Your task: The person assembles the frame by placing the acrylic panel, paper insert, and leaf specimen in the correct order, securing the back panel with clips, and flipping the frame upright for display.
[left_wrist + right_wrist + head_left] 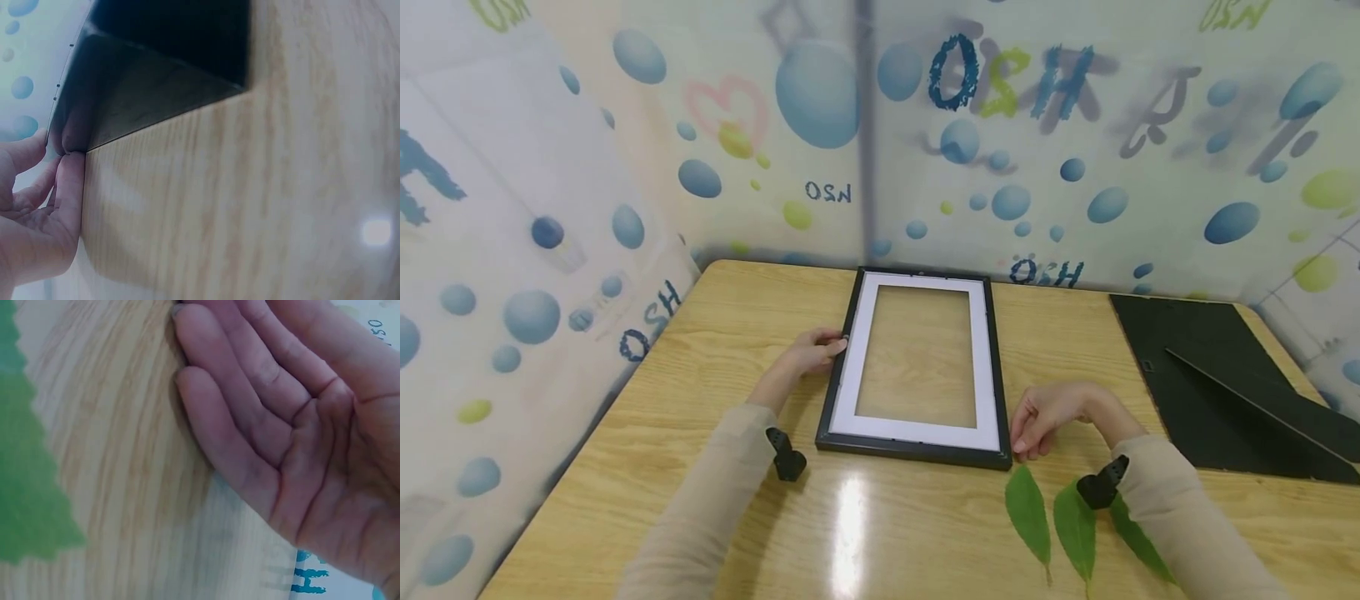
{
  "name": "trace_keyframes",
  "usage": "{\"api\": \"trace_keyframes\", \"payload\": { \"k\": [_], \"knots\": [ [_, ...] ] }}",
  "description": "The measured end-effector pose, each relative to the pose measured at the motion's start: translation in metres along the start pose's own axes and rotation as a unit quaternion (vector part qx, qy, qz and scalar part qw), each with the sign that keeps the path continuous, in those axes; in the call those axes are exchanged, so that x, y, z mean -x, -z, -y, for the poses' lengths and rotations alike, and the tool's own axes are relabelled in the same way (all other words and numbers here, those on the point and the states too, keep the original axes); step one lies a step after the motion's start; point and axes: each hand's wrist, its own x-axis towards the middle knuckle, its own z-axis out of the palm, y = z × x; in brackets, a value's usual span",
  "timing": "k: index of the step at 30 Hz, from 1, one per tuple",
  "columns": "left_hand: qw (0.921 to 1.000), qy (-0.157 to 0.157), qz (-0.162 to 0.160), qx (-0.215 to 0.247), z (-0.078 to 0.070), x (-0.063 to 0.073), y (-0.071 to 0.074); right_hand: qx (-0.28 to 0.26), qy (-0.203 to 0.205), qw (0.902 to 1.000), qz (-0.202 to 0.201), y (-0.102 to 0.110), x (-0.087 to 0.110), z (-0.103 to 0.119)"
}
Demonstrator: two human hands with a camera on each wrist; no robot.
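A black picture frame (pixel 912 455) with a white mat (pixel 847 358) inside lies on the wooden table; the table's grain shows through its window. At its left edge, my left hand (pixel 815 353) grips the side, thumb at the upper edge and fingers low against it, as the frame's side (pixel 150 87) in the left wrist view shows. Beside the lower right corner rests my right hand (pixel 1047 417), its fingertips at or very near the frame. The right wrist view shows that hand (pixel 281 425) with relaxed, slightly bent fingers and a bare palm.
Green leaves (pixel 1028 510) lie near the right forearm, partly covered by it. A black backing board (pixel 1195 367) with a raised stand leg (pixel 1262 404) lies at the table's right. A patterned curtain (pixel 775 208) surrounds the table's back and sides.
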Motion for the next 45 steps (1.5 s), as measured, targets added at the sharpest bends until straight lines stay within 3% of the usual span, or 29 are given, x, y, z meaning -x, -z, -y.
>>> {"api": "trace_keyframes", "payload": {
  "k": [16, 30, 38, 45],
  "knots": [
    [1.0, -0.001, 0.003, 0.001, -0.0009, 0.0016, -0.0007, 0.062, 0.01, 0.9954, 0.073, 0.0018, -0.0054, 0.004],
    [1.0, -0.002, -0.004, -0.006, 0.0009, -0.0004, -0.0006, 0.076, 0.015, 0.9915, 0.105, 0.001, -0.0091, 0.0074],
    [0.9999, -0.002, -0.003, -0.009, 0.0004, -0.0012, -0.0007, 0.075, 0.012, 0.9921, 0.1, 0.0011, -0.0087, 0.0075],
    [1.0, -0.002, -0.001, 0.003, 0.0012, -0.0017, 0.0, 0.04, 0.021, 0.9956, 0.083, 0.0008, -0.0071, 0.0012]
  ]
}}
